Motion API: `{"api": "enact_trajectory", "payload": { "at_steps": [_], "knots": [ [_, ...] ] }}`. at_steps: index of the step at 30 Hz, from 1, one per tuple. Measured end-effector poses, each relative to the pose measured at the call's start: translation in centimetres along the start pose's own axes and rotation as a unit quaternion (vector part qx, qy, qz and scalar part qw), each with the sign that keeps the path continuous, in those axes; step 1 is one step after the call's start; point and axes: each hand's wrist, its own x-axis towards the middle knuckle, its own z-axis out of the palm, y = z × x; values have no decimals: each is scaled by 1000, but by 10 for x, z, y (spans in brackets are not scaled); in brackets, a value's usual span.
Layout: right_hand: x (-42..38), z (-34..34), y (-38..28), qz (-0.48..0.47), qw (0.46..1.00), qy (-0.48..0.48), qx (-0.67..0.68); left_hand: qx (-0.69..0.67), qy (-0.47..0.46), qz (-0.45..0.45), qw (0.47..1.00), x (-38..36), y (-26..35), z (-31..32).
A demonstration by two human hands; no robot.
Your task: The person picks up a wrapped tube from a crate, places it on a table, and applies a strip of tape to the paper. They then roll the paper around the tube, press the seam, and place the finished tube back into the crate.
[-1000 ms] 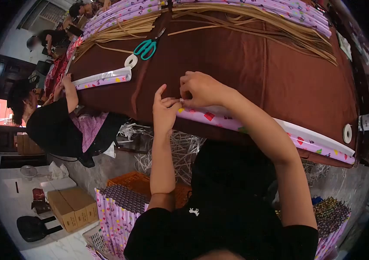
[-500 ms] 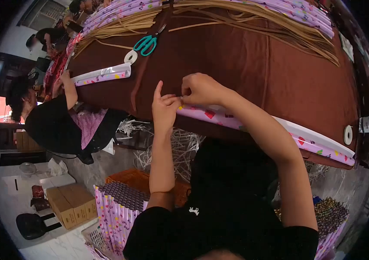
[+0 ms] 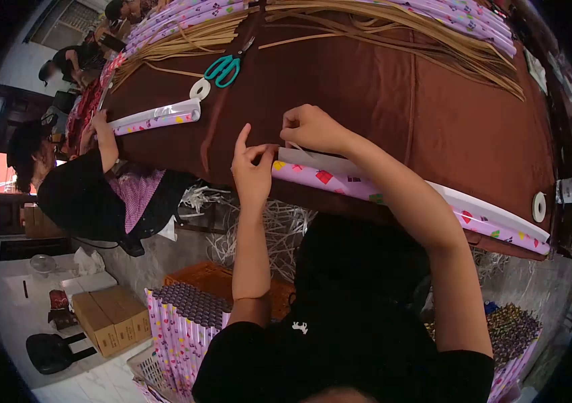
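A small workshop, by the look of it. Clock hours run from the view's centre: a long table under brown cloth [image 3: 353,87] carries teal-handled metal scissors [image 3: 225,70] at 11 and flat tan strips [image 3: 427,32] at 1. Upright bundles of glossy lilac patterned tubes [image 3: 172,339] stand at 7 and 4, brown cardboard boxes [image 3: 115,324] at 8, a black-clad person [image 3: 78,195] at 9; thin white shreds [image 3: 280,235] litter the floor toward 6.

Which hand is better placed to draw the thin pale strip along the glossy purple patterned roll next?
Probably the right hand: it appears to pinch the thin pale strip above the purple roll, while the left hand sits at the roll's left end.
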Motion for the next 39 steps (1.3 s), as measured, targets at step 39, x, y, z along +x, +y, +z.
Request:
{"api": "enact_trajectory", "payload": {
  "at_steps": [39],
  "knots": [
    [4, -1, 9, -13, 999, 25, -23, 150, -19, -8, 988, 17, 4, 11]
  ]
}}
